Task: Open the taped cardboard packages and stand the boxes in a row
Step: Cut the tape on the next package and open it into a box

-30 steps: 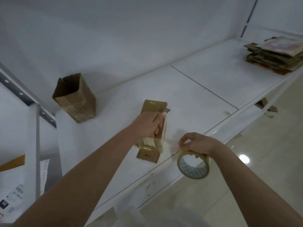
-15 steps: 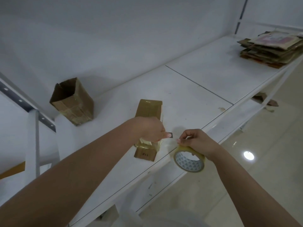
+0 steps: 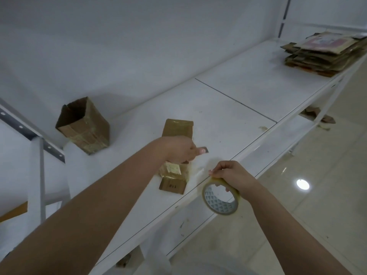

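A taped brown cardboard package (image 3: 177,129) lies flat on the white shelf (image 3: 228,116), partly hidden under my left hand (image 3: 179,148). That hand pinches a small metal blade (image 3: 204,150) over the package's right side. My right hand (image 3: 231,174) grips a roll of clear packing tape (image 3: 220,196) at the shelf's front edge, and a thin strip of tape runs from the roll toward the package. An opened cardboard box (image 3: 84,125) stands upright at the back left of the shelf.
A stack of flattened cardboard (image 3: 323,53) sits at the far right end of the shelf. A metal upright and bracket (image 3: 35,139) stand at the left. Glossy tiled floor (image 3: 297,195) lies below the shelf's front edge, with cardboard scraps (image 3: 317,116) under it.
My left hand has slid back along the package toward me and to the right, carrying the blade past the package's edge. My right hand with the tape roll stayed at the shelf edge.
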Motion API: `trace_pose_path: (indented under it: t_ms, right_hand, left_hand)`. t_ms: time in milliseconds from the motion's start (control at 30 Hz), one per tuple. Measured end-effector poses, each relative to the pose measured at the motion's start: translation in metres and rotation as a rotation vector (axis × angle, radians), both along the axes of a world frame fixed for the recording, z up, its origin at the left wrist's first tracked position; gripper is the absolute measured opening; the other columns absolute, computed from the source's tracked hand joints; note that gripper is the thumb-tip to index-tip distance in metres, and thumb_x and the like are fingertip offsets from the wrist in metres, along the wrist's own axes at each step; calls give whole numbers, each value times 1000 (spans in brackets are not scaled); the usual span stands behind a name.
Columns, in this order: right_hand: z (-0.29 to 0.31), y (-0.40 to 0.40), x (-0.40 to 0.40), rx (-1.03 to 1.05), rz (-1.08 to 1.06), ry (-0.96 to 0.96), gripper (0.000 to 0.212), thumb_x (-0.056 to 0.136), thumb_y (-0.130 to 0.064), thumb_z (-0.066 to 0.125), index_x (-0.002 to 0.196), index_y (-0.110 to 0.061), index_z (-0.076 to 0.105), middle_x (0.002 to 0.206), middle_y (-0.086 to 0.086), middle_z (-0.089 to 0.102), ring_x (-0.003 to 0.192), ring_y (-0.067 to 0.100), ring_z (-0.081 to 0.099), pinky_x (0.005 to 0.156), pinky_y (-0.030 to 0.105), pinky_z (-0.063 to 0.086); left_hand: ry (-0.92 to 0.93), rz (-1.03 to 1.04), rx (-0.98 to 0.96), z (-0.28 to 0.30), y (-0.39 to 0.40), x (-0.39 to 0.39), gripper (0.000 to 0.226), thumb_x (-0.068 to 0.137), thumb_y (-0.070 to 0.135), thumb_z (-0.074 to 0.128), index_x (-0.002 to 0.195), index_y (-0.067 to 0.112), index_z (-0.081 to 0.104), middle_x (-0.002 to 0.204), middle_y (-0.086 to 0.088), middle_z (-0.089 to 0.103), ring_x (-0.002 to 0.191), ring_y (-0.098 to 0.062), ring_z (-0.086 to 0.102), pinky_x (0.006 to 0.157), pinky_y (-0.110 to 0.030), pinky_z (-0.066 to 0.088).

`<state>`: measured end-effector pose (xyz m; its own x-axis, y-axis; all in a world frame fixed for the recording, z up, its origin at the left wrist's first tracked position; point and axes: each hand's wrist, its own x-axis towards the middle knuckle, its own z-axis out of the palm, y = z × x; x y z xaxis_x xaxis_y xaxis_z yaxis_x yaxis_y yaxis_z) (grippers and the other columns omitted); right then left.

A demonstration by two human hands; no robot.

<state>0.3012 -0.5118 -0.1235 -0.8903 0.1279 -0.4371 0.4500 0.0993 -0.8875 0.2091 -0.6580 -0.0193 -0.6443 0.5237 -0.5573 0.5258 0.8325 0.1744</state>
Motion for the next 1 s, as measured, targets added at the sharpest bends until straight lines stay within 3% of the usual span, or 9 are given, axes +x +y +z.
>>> trace_pose_path:
  t_ms: [33,100,267,433,567,667,800,900,1000]
  right_hand:
    - [0,0,-1,-22,-1,-10,21,87,-18,72,69,-13,62,64,2,65,56,12,61,42,20,40]
    - [0,0,-3,-62,10,-40,22,86,-19,73,68,-16,63,67,1,66,56,9,62,45,22,40]
    - [-3,-5,-9,-122,25,-153,21,88,-18,70,69,-13,63,57,1,59,36,4,46,35,16,33]
    - [-28,5,9,34,27,-240,20,91,-15,64,73,-7,62,59,4,57,33,3,43,36,16,33]
    - [-9,16,1,-4,-29,-61,16,88,-16,70,74,-12,63,60,1,59,46,7,50,42,20,36]
    - [25,17,-7,8,-47,119,24,87,-19,71,67,-17,59,60,-2,58,49,9,48,40,20,36]
    - [58,18,-6,49,-24,264,23,90,-21,69,69,-17,60,64,-2,61,44,4,51,41,19,38]
    - [69,15,-7,73,-25,331,24,91,-21,68,69,-15,59,63,-1,58,42,0,51,40,17,37]
    - [71,11,-11,105,-23,385,24,91,-23,68,70,-14,59,63,-2,57,46,3,54,44,18,39]
  left_hand:
    - [26,12,47,-1,-5,-3,54,103,50,29,77,10,55,65,-5,46,59,-15,45,59,-26,33]
    - [88,47,51,-9,-10,-6,54,100,52,35,65,12,42,61,-2,40,54,-13,39,56,-26,31]
    - [269,137,84,-30,-11,0,47,89,35,67,59,15,39,56,3,36,48,-10,35,47,-23,27]
    - [313,199,130,-36,-15,-1,39,87,20,66,61,15,38,59,3,37,52,-10,38,49,-22,28]
    - [336,198,132,-36,-13,1,39,86,21,67,61,16,37,60,4,37,52,-9,37,48,-21,28]
    - [260,250,203,-32,-16,-2,45,90,36,66,60,15,39,58,4,41,52,-10,41,51,-23,29]
    - [254,360,442,-18,-20,4,45,94,51,53,71,14,45,66,1,48,61,-12,48,57,-24,37]
    - [192,499,784,-7,-14,23,65,79,70,45,89,7,58,74,1,56,70,-14,56,68,-30,48]
    - [75,497,858,-2,-8,36,49,74,67,60,83,19,64,68,14,58,64,0,56,65,-20,46]
